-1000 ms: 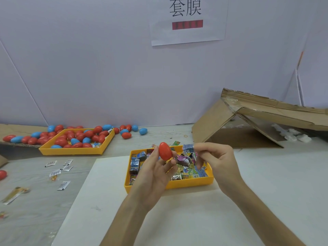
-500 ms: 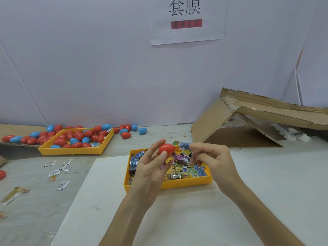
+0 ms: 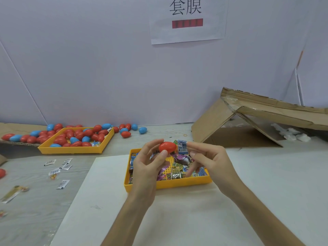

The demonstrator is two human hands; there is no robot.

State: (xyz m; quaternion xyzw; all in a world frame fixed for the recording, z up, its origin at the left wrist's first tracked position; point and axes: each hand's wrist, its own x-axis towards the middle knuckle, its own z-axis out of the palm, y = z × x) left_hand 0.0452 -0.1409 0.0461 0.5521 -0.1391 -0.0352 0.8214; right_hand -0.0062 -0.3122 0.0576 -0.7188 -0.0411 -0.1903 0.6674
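My left hand (image 3: 148, 167) holds a red plastic egg (image 3: 167, 147) between thumb and fingers, lying sideways above a yellow tray (image 3: 168, 185). My right hand (image 3: 212, 161) pinches a small blue printed sleeve (image 3: 182, 147) right beside the egg's right end. The tray below holds several small colourful wrapped packets (image 3: 179, 173), partly hidden by both hands.
A second yellow tray (image 3: 74, 149) at the back left is full of red and blue eggs, with more eggs (image 3: 127, 129) loose around it. Small white packets (image 3: 58, 167) lie scattered on the left. A collapsed cardboard box (image 3: 248, 125) stands at the right. A white mat (image 3: 177, 219) covers the front.
The egg has turned from upright to lying sideways in my left hand. My right hand has brought the blue sleeve closer to the egg's end.
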